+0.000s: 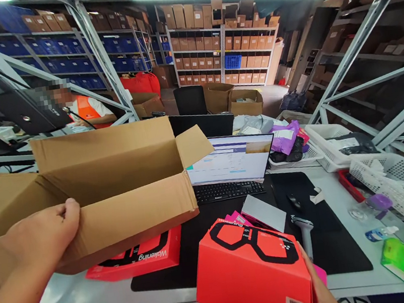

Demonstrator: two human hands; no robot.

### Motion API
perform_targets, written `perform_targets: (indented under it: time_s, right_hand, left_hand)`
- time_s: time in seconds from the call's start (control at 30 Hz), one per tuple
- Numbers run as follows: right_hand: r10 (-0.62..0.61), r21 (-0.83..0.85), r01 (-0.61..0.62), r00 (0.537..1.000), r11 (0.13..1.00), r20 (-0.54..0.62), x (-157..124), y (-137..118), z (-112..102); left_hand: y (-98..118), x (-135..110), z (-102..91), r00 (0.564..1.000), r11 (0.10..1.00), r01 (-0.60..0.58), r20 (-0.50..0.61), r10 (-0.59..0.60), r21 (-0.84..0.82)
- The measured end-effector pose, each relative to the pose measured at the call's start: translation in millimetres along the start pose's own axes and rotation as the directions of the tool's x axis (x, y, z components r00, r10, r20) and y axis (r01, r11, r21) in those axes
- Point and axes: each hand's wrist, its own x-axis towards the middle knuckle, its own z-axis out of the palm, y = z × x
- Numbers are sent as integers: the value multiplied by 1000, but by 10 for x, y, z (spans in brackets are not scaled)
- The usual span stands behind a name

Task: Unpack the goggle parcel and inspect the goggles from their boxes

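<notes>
Open, apparently empty cardboard box point(110, 194), gripped at its front wall by left hand point(44, 234) fingers above the table point(351, 276); red goggle-printed box point(252, 270) gripped by right hand point(319, 290); beneath, red box point(142, 257) reading "Wokening".

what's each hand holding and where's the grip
Left hand grips the open cardboard box by its near side wall. Right hand holds the red box at its lower right corner.

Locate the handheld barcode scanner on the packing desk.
The barcode scanner lies on the black mat, right of centre, beside the red box and below the mouse.
</notes>
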Motion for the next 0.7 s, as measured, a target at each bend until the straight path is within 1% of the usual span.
perform_targets:
  time_s: [0.13,0.23,0.33,0.4,0.47,0.53,0.6,0.7]
  right_hand:
    - [-19,-73,18,1000,997,-25,49,-7,14]
    - [-32,-120,29,999,992,-22,70,-3,23]
    - [-25,-148,22,1000,989,-15,82,-38,29]
    - [-15,-139,12,1000,990,-25,84,-79,41]
    - [-2,-115,-1,1000,993,-28,87,-122,62]
    - [16,-85,-18,1000,996,-25,97,-156,86]
    - [29,-58,-30,999,998,-27,118,-176,105]
    - [31,-37,-32,999,999,-34,171,-180,107]
  left_hand:
    - [-9,-7,13,999,1000,1,-42,-1,-18]
    - [8,-35,-48,1000,1000,-23,-10,22,-19]
    - [40,-101,-161,1000,999,-20,13,21,-30]
    - [51,-159,-228,1000,998,-23,-13,22,-50]
    - [34,-218,-267,997,996,-40,-63,35,-81]
    - [-22,-272,-279,991,993,-47,-126,33,-110]
    - [-125,-324,-282,984,991,-36,-178,12,-133]
    - [-376,-420,-291,983,984,-22,-186,-12,-178]
